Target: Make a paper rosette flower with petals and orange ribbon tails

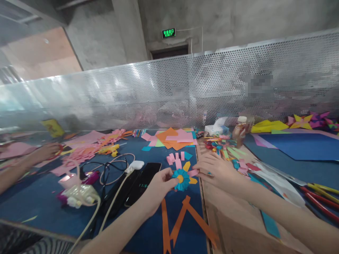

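Observation:
A paper flower (181, 184) with a teal fringed ring, a yellow middle and yellow petals is just above the blue table surface. The thumb and fingers of my left hand (162, 183) pinch it at its left edge. From the right, my right hand (219, 170) reaches in, its fingertips closed on a pink paper petal (192, 173) at the flower's side. Several pink paper strips (174, 157) and a teal paper piece (188, 155) lie behind the flower. Orange paper strips (178, 222) rest in front of it.
A phone (144, 181), cables and a white charger (136, 165) lie left, beside a yellow glue gun (109, 150). Paper sheets (172, 137) are stacked behind. A bottle (239, 130), tissues and scissors (307, 184) are right. Another person's hand (50, 151) works at far left.

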Available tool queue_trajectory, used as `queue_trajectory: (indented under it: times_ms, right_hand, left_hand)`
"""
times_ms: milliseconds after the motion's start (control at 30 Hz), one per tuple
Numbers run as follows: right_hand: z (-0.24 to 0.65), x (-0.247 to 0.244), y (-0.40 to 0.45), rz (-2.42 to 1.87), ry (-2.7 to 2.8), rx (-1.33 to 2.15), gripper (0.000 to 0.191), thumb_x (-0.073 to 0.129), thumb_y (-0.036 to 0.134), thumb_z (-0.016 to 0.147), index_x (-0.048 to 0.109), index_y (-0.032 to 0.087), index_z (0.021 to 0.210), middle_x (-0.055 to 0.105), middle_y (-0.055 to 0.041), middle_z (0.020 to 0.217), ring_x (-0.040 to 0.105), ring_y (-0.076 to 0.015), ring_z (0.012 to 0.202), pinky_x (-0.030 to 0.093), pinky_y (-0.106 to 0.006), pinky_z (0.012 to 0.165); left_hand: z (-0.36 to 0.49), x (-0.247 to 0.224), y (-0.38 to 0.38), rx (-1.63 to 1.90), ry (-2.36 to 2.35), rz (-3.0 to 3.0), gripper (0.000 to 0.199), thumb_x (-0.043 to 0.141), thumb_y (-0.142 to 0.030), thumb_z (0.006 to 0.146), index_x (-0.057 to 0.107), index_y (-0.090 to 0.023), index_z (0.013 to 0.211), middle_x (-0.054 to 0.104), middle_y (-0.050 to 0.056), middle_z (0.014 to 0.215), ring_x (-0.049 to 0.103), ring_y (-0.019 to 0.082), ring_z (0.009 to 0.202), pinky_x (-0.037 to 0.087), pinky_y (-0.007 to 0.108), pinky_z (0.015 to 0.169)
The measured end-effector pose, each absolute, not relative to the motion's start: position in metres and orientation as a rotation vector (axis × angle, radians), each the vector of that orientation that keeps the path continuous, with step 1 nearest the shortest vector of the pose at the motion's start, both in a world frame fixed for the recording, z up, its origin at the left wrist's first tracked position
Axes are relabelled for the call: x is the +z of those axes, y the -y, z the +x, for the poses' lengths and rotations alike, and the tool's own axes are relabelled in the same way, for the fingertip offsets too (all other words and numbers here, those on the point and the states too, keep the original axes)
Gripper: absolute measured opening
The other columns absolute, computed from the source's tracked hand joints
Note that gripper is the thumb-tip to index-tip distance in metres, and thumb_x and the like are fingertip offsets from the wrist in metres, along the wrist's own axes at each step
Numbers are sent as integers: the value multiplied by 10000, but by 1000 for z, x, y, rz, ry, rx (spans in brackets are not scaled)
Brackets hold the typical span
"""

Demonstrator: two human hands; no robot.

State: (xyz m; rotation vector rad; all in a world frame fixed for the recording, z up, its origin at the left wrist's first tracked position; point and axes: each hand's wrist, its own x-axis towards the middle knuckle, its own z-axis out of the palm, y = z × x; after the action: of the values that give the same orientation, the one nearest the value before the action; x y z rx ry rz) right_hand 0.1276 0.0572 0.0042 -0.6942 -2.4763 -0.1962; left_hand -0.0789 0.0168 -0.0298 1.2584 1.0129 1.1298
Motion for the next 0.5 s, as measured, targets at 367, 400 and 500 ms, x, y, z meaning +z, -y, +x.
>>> queue_trajectory:
  times_ms: [367,400,500]
  right_hand:
    - [146,-4,-76,-746,2520,-177,167,458,266,867,609,196,858,647,-49,914,548,-209,906,371,-368,807]
    - [149,-3,-78,-774,2517,-187,155,459,246,861,605,194,854,647,-49,925,548,-211,913,371,-369,810]
    - [156,0,-82,-829,2497,-221,139,459,197,843,590,187,888,647,-46,955,552,-204,915,373,-357,803]
  left_hand:
    - [-74,-28,-23,947,-1238,1292,218,604,-326,681,490,-147,634,527,-16,597,455,72,497,356,193,464]
    - [-72,-27,-25,900,-1271,1314,228,597,-340,690,492,-145,638,531,-15,561,456,71,466,335,185,432]
    - [-64,-24,-33,806,-1319,1351,258,569,-363,715,475,-148,610,489,-30,444,451,71,373,261,169,352]
